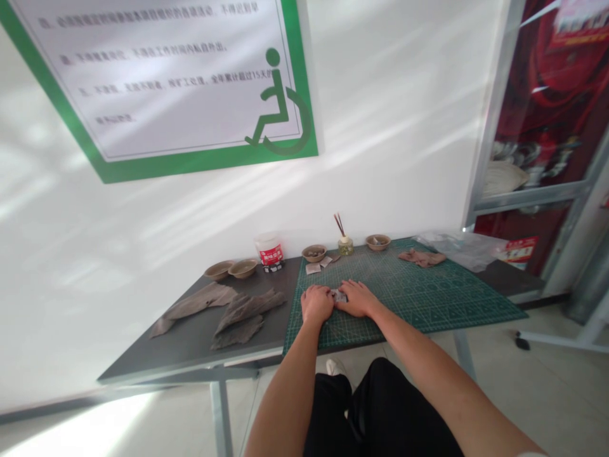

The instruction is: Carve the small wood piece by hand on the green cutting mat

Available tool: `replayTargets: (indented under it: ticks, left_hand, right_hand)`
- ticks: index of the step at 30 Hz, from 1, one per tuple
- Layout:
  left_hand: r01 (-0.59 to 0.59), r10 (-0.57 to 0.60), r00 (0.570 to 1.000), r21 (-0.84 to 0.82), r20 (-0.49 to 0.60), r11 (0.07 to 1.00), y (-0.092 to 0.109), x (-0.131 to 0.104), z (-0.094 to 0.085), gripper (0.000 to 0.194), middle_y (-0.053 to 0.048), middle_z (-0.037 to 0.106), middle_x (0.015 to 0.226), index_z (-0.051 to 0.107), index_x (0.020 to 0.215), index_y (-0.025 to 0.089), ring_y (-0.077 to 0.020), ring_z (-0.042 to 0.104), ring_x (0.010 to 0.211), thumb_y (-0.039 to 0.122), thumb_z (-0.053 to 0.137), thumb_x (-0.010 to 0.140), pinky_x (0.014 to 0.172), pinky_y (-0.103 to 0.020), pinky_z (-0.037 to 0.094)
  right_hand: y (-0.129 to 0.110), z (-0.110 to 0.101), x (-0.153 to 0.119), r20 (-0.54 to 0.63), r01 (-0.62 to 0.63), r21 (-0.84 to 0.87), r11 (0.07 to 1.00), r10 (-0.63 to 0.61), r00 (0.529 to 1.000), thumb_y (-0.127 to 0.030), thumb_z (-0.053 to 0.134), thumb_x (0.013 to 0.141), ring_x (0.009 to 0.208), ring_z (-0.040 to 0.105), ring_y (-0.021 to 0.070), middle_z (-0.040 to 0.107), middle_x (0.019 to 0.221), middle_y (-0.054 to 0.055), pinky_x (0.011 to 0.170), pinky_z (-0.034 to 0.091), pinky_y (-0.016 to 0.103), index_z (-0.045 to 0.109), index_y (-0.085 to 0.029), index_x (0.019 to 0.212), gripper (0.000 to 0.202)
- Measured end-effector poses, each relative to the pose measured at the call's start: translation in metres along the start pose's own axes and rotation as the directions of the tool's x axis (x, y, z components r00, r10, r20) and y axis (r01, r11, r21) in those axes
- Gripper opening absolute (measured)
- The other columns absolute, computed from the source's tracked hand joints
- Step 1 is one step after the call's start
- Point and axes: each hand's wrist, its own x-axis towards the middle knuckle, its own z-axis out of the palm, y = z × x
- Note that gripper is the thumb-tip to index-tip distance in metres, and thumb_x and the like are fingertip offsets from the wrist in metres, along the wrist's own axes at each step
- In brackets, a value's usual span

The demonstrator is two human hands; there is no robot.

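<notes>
Seems to be at a handling step: steadying or pressing a small grey piece (339, 296) low against the green cutting mat (419, 295), between left hand (317, 303) and right hand (356, 298). Calls, by judgement, for light, even fingertip pressure from 2 sides, without dragging. Holds left hand back-up at the piece's left edge, fingers bent and close together; lays right hand at the opposite edge, fingers reaching inward. Touches the piece with each hand, but cannot tell a pinch from a press. Extends 2 forearms forward, converging just short of the pale squares (313, 269).
</notes>
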Motion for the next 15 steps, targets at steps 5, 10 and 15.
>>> replayTargets:
  ticks: [5,10,15]
  left_hand:
    - [-0.120,0.120,0.993,-0.029,0.020,0.992,-0.0026,0.0020,0.0004,0.026,-0.001,0.064,0.109,0.069,0.090,0.028,-0.0194,0.045,0.114,0.033,0.045,0.082,0.100,-0.031,0.030]
    - [-0.154,0.157,0.986,-0.049,0.050,0.987,-0.0015,0.0011,-0.0011,0.023,0.002,0.063,0.111,0.070,0.088,0.028,-0.0183,0.043,0.117,0.031,0.048,0.080,0.104,-0.031,0.026]
    - [-0.053,0.053,0.999,-0.029,0.012,0.998,0.0007,-0.0019,-0.0009,0.025,-0.002,0.062,0.112,0.070,0.087,0.026,-0.0215,0.040,0.121,0.034,0.046,0.082,0.103,-0.038,0.024]
  right_hand:
    - [-0.0011,-0.0001,-0.0006,0.003,-0.003,0.002,1.000,0.003,1.000,-0.056,0.044,0.079,0.134,0.022,0.0287,0.032,0.144,0.010,0.106,0.015,0.046,0.048,-0.019,0.127,0.060]
    - [-0.0008,0.0002,-0.0006,0.002,0.001,-0.004,1.000,-0.001,1.000,-0.056,0.042,0.080,0.134,0.022,0.0288,0.032,0.144,0.010,0.106,0.015,0.046,0.047,-0.019,0.127,0.060]
    - [-0.0004,0.0007,-0.0003,-0.003,-0.002,-0.008,1.000,0.002,1.000,-0.056,0.041,0.080,0.134,0.023,0.0288,0.033,0.144,0.010,0.106,0.015,0.046,0.048,-0.019,0.127,0.060]
